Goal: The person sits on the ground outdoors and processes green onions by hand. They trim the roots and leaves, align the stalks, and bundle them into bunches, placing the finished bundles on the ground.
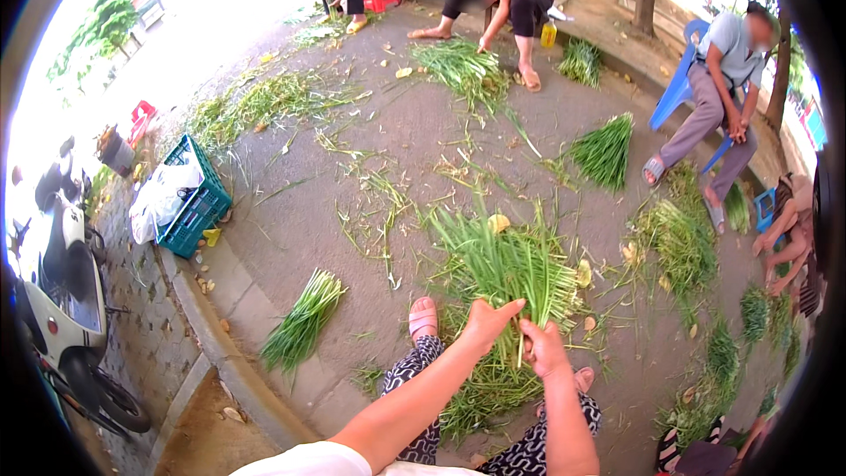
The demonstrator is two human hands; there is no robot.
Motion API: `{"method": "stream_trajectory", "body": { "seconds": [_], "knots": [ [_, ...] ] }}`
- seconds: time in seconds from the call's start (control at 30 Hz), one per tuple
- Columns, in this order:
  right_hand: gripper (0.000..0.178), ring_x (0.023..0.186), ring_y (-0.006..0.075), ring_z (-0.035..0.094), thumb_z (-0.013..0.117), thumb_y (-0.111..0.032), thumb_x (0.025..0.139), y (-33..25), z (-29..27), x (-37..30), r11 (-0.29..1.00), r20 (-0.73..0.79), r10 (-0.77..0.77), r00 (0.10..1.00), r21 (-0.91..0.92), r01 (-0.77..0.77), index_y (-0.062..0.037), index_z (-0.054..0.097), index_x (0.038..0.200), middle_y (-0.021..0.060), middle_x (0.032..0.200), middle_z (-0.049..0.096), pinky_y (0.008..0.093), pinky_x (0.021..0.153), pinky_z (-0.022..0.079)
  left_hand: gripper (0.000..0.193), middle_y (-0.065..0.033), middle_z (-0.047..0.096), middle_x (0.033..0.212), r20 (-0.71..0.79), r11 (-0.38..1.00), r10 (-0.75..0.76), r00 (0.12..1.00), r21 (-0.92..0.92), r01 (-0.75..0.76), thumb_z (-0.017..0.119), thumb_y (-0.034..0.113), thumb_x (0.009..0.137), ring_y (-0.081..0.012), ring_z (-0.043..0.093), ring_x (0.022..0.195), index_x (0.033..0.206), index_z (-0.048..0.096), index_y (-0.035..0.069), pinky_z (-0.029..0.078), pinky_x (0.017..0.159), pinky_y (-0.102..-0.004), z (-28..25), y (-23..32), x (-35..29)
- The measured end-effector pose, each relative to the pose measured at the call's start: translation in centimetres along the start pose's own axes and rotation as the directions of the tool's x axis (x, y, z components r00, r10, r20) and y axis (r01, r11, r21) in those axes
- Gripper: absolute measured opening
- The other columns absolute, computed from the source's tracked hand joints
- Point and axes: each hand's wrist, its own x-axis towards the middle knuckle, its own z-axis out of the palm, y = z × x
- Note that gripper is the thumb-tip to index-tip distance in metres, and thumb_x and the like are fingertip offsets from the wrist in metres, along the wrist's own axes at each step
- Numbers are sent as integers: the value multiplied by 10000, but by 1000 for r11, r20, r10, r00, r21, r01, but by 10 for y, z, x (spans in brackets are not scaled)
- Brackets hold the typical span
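Between my feet and just beyond lies a loose heap of long green chives [476, 251]. My left hand [490, 321] is closed round a bunch of chives at its lower part, the leaves fanning away from me and the thumb lying across toward the right. Close beside it, my right hand [545, 347] is closed with its fingers pinching stalks at the right edge of the bunch. The fingertips of both hands are partly hidden by the greens. Trimmed yellowish scraps [489, 398] lie beneath my hands.
A neat chive bundle [304, 321] lies left, another [604, 152] far right. A teal crate [196, 207] with white bags stands left near a parked scooter [70, 286]. Several people sit around sorting greens; one sits on a blue chair [677, 88]. A kerb [231, 370] runs along the left.
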Motion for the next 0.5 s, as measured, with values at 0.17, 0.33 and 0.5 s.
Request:
{"method": "stream_trajectory", "body": {
  "seconds": [0.17,0.33,0.5],
  "knots": [
    [92,376,74,395,586,-155,848,11,26,-61,996,-32,-60,998,59,62,-86,543,806,-33,506,445,220,335,311,204,-73,636,796,134,997,11,991,-73,-1,694,101,789,-117,567,631,922,639,-43,475,536,-268,-12,10,-60],
    [97,401,73,426,577,-115,837,29,40,-124,997,21,-74,997,10,73,-23,602,853,-14,535,493,220,357,337,249,-34,620,778,209,991,104,972,62,-120,701,157,787,-94,542,627,964,627,-3,441,547,-238,-39,9,-136],
    [108,422,77,438,582,-91,848,47,53,-179,997,102,-79,992,23,77,2,593,902,8,565,501,225,365,363,267,-49,635,744,191,960,118,975,230,-161,711,169,772,-96,552,625,961,636,-5,446,566,-243,-53,5,-198]
  ]
}}
